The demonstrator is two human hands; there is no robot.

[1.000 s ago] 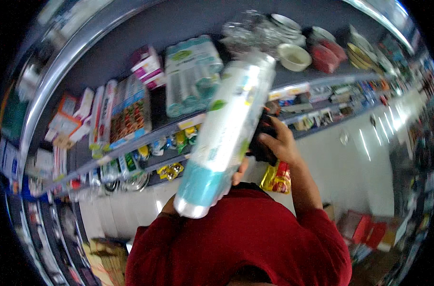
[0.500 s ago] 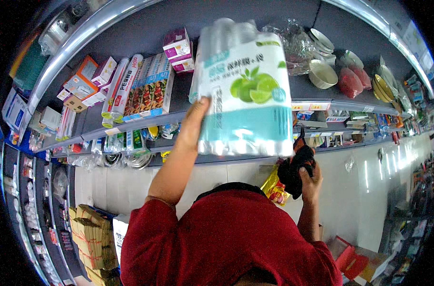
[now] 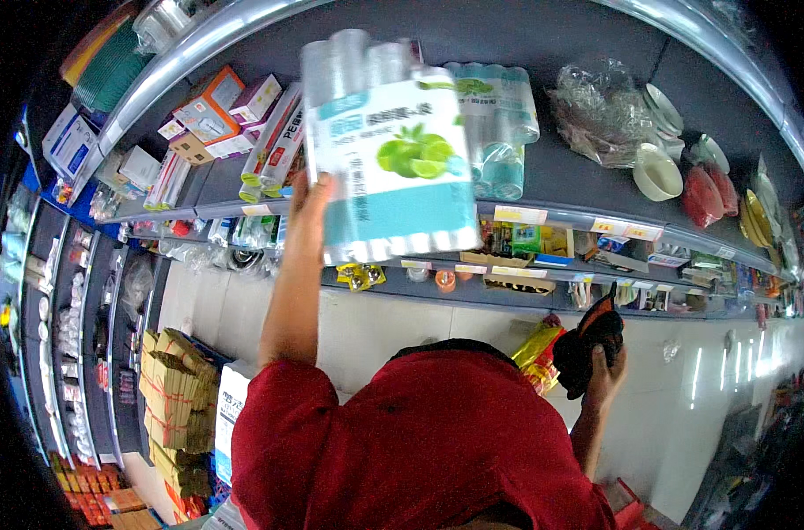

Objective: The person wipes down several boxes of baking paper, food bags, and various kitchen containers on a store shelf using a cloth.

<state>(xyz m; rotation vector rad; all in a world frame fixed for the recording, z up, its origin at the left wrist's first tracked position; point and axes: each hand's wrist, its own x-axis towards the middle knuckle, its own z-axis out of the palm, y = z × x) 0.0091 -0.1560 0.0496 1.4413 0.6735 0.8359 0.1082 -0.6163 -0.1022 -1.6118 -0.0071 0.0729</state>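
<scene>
My left hand (image 3: 310, 196) is closed on the left edge of a pack of cling film rolls (image 3: 398, 199), lifted in front of the shelf. The pack has a white and teal label with green limes, and clear roll ends stick out at its top. A similar pack of rolls (image 3: 513, 104) is on the shelf behind it, partly covered by the held one. Low on the right, my right hand (image 3: 607, 373) grips a black cloth item with orange edging (image 3: 587, 343); its exact kind does not show.
Boxed film rolls (image 3: 274, 146) and an orange box (image 3: 209, 104) stand on the shelf to the left. Bowls (image 3: 657, 172) and a plastic-wrapped bundle (image 3: 601, 115) sit to the right. A yellow bag (image 3: 537, 356) and stacked brown paper bundles (image 3: 179, 397) are lower down.
The held pack and my left hand have shifted left in view, uncovering the similar pack on the shelf. My right hand appears farther right and lower, still holding the black cloth item.
</scene>
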